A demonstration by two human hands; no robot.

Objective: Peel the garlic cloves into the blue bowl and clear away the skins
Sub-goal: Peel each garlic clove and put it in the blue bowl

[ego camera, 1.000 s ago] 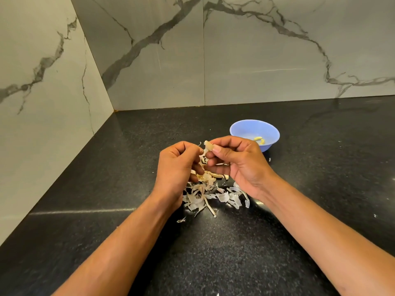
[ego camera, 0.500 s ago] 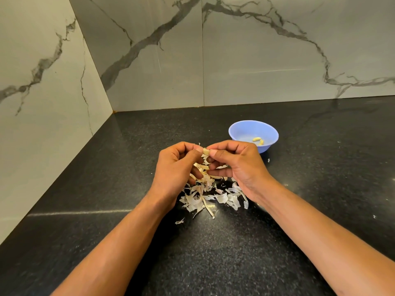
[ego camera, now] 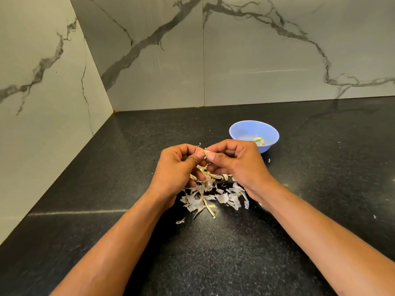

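Both hands meet above the skins [ego camera: 210,195] heaped mid-bench: the left hand [ego camera: 178,167] and right hand [ego camera: 237,162] pinch one garlic clove [ego camera: 206,153] between thumbs and curled fingers. The blue bowl [ego camera: 245,130] sits just beyond the right hand, two peeled cloves [ego camera: 259,141] inside. Bare black bench [ego camera: 320,167] spreads toward the marble walls [ego camera: 256,50].

Worktop [ego camera: 213,263]: black, fine pale speckle, glossy. Walls [ego camera: 256,60]: pale grey-white marble look, dark grey veins branching across upper frame. Bowl [ego camera: 239,130], centre right: light blue. Peeled cloves [ego camera: 259,141] inside: pale yellow. Skins [ego camera: 210,195], frame centre: off-white to tan, papery.
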